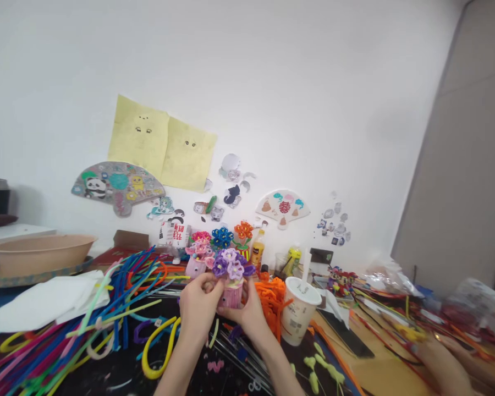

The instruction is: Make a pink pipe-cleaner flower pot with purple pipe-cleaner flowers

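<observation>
Between both hands sits a small pink pot of purple and lilac pipe-cleaner flowers. My left hand is closed on the pot's left side, with its fingertips near the rim. Around the right side and lower front, my right hand grips the same pot. Just behind stand other pipe-cleaner flower pots, with pink flowers, blue flowers and orange flowers. A yellow pipe-cleaner loop lies left of my left forearm.
Loose pipe cleaners cover the left side, by white sheets and a beige basin. A lidded cup with a straw stands right of my hands, near orange pipe cleaners. Another person's hand is blurred at the right.
</observation>
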Available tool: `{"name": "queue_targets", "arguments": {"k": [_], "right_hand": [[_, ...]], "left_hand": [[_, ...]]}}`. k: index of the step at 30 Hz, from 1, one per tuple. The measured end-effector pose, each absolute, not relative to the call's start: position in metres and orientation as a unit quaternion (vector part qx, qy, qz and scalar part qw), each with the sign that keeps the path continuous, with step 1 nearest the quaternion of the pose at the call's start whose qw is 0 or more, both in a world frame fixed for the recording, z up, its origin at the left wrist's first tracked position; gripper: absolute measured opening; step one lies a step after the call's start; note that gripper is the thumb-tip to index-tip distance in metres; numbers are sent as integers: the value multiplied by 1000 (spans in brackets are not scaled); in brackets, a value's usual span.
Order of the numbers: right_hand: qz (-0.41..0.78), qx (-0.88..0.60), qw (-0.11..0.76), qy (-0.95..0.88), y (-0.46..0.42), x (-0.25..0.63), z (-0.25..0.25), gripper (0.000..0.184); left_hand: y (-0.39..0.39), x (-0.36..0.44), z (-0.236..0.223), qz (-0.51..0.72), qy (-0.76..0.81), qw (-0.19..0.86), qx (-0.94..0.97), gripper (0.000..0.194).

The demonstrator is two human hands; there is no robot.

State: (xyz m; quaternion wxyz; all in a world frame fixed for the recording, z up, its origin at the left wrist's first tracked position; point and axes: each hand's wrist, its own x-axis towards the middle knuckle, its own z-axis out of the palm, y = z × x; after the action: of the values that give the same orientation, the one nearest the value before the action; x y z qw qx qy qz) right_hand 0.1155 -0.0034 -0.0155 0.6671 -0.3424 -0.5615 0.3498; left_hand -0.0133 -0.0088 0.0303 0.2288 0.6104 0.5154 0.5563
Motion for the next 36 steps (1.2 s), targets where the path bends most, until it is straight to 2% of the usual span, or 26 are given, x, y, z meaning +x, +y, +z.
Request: {"name": "queue_targets", "arguments": {"k": [4,8,16,20,36], "right_hand": [[347,-354,665,-559,-1,114,-18,87],[330,-361,659,-571,0,114,-20,89],[273,-404,654,-578,3,119,-27,90],[256,-409,642,-596,2,117,-28,94],[211,-428,612,-630,-7,115,-19,88]], "left_hand": [[-13,-13,34,512,559,216,616,22],[-13,-11,31,525,551,252,598,25],[-7,-4,22,619,424,496,438,28],[-11,-1,26,628,379,573,366,27],[-20,-3,38,639,385,591,308,18]]}}
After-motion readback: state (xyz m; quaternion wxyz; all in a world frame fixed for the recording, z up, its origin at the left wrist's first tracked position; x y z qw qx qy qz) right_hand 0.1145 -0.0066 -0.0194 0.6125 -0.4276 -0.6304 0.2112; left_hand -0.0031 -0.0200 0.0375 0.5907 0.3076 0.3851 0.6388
